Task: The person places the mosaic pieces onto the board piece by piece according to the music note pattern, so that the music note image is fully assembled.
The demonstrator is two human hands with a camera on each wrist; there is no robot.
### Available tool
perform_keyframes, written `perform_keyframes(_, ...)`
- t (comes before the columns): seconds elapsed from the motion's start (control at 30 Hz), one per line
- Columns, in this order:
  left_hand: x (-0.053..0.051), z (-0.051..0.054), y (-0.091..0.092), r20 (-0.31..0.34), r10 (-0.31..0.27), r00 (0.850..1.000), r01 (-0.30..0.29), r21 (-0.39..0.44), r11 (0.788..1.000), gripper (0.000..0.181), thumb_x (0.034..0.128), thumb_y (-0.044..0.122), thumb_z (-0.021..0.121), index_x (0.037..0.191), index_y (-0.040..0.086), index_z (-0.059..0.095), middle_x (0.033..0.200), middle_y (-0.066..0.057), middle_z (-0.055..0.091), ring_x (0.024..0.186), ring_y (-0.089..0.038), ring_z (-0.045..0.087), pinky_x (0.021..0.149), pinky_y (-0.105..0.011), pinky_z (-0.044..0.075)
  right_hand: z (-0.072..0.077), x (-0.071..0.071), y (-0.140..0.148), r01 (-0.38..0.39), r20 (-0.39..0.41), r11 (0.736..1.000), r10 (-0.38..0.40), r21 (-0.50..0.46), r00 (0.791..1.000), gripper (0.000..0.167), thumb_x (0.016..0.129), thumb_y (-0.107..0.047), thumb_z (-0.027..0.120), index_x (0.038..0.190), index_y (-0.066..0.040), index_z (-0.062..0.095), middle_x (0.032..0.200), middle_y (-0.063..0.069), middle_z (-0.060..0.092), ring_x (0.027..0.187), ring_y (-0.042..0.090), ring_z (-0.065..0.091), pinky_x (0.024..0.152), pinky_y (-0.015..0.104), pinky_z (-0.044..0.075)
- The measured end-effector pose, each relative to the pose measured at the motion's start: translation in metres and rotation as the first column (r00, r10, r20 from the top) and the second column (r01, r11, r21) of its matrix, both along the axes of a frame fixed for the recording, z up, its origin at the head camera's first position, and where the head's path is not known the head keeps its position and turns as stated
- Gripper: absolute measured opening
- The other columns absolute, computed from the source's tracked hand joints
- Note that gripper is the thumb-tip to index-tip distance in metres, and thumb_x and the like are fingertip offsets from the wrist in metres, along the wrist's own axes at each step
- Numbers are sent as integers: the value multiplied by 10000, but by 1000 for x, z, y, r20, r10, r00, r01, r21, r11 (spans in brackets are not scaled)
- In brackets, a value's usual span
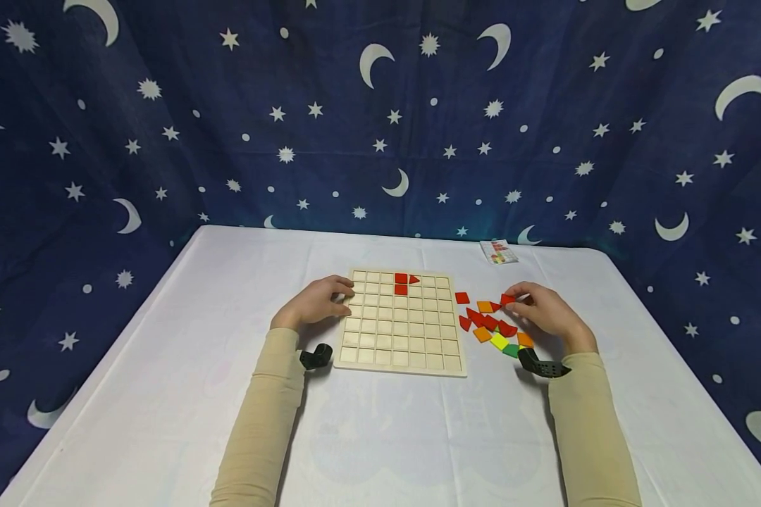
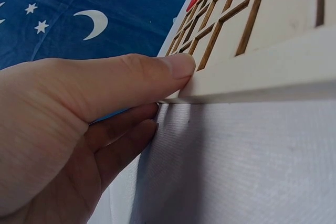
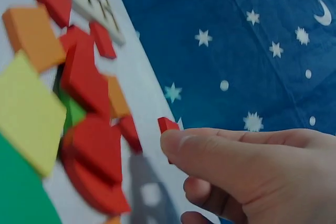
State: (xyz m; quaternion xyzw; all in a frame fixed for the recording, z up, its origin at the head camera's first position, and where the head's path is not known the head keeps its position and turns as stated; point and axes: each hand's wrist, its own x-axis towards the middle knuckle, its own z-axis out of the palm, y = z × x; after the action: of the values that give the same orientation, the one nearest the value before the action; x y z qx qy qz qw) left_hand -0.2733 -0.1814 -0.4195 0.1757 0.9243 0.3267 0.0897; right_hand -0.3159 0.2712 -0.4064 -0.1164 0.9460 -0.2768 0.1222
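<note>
My left hand (image 1: 313, 301) rests at the left edge of a pale wooden grid board (image 1: 368, 367). In the left wrist view its thumb (image 2: 178, 66) touches the board's rim, and the other fingers lie loosely bent by the edge. Two red squares (image 1: 401, 279) and a red triangle (image 1: 413, 280) sit in the board's upper cells. Right of the board, my right hand (image 1: 548, 310) pinches a small red tile (image 3: 167, 125) between thumb and finger, above the table. Much of that tile is hidden by the thumb, so its full shape cannot be told.
A loose pile of red tiles (image 1: 490, 322), with orange, yellow (image 1: 499, 341) and green (image 1: 511, 350) ones, lies between the board and my right hand. One red square (image 1: 461, 298) lies near the board's right edge. A printed card (image 1: 499, 252) is at the back of the white-covered table (image 1: 380, 436).
</note>
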Motion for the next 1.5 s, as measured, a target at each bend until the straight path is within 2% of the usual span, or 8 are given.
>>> perform_keyframes(0.2, 1, 1, 1, -7, -9, 1000, 9, -5, 1000, 436, 893, 152, 721, 1286, -7, 620, 1454, -132, 468, 1368, -331, 394, 1128, -450, 340, 8, -3, -15, -65, -97, 998, 63, -14, 993, 337, 961, -248, 638, 1233, -51, 612, 1182, 139, 593, 1017, 300, 518, 858, 418, 495)
perform_keyframes(0.4, 2, 3, 0, -5, -8, 1000, 8, -5, 1000, 438, 895, 145, 716, 1289, -16, 614, 1456, -140, 463, 1370, -337, 389, 1125, -459, 341, 16, -12, -46, -182, -165, 983, 175, -25, 971, 313, 959, -149, 628, 1238, -8, 605, 1215, 169, 588, 1028, 323, 541, 860, 446, 529)
perform_keyframes(0.53, 2, 2, 0, 2, -2, 1000, 2, -2, 1000, 439, 895, 144, 717, 1292, -12, 613, 1459, -136, 462, 1374, -332, 385, 1129, -452, 337, 20, -18, -74, -240, -147, 971, 234, -25, 961, 316, 956, -172, 638, 1227, -10, 617, 1193, 155, 598, 972, 298, 552, 756, 392, 556)
perform_keyframes(0.67, 1, 2, -1, -5, -1, 1000, 1, -4, 1000, 436, 893, 144, 719, 1287, -12, 617, 1455, -137, 467, 1374, -333, 386, 1131, -453, 335, 19, -23, -103, -284, -120, 959, 283, 8, 951, 302, 946, -194, 660, 1204, -38, 638, 1167, 135, 595, 934, 266, 544, 759, 371, 539)
perform_keyframes(0.9, 0, 1, 0, -2, 8, 1000, -8, -4, 1000, 452, 883, 150, 735, 1288, -12, 617, 1447, -124, 477, 1368, -320, 397, 1129, -440, 341, 10, -27, -138, -408, -160, 910, 416, 80, 895, 278, 930, -165, 679, 1170, -25, 665, 1120, 131, 591, 955, 248, 529, 903, 431, 489)
perform_keyframes(1.03, 0, 0, 0, -10, 4, 1000, -4, -3, 1000, 449, 881, 146, 735, 1284, -16, 620, 1443, -126, 481, 1365, -321, 401, 1132, -437, 337, 9, -25, -147, -428, -166, 899, 438, 92, 883, 277, 926, -155, 684, 1163, -14, 658, 1105, 136, 598, 981, 263, 554, 913, 436, 496)
perform_keyframes(1.23, 0, -1, 1, -6, 10, 1000, -10, 6, 1000, 440, 883, 140, 732, 1278, -18, 622, 1443, -126, 481, 1366, -321, 399, 1132, -434, 337, 9, -24, -154, -437, -170, 895, 446, 91, 879, 293, 925, -148, 681, 1170, 10, 655, 1115, 151, 601, 1017, 284, 570, 922, 443, 495)
perform_keyframes(1.5, 0, -1, 1, -19, 2, 1000, -2, -4, 1000, 437, 880, 139, 734, 1271, -21, 626, 1440, -132, 484, 1360, -325, 407, 1126, -436, 343, 6, -25, -158, -403, -144, 910, 414, 99, 899, 294, 927, -145, 676, 1176, 9, 658, 1134, 155, 608, 1058, 291, 572, 964, 440, 480)
